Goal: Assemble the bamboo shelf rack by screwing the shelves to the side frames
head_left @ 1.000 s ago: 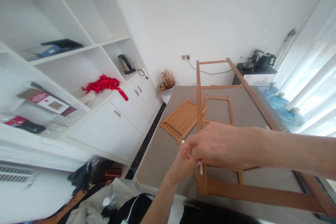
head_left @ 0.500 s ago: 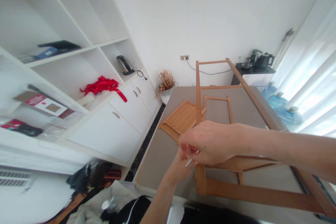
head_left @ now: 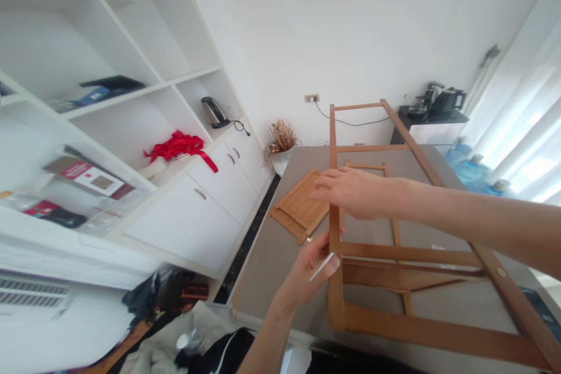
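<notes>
A long wooden frame (head_left: 335, 298) with cross rails lies on the grey table (head_left: 267, 257), reaching from the near edge to the far end. My left hand (head_left: 309, 272) sits beside the frame's left rail and pinches a thin silver tool (head_left: 321, 267), small and hard to name. My right hand (head_left: 350, 190) hovers over the same rail farther up, fingers stretched out to the left and holding nothing. A slatted wooden panel (head_left: 300, 210) lies flat on the table left of the frame, just beyond my right fingertips.
White shelves and cabinets line the left wall, with a kettle (head_left: 212, 111), a red ribbon (head_left: 179, 144) and boxes (head_left: 90, 174). A black stand with kettles (head_left: 440, 102) is at the back right. Water bottles (head_left: 475, 170) stand by the curtain. Clothes lie on the floor at lower left.
My right hand has let go of the silver tool, lifted away from my left hand and moved up along the rail with fingers spread. My left hand now holds the tool alone.
</notes>
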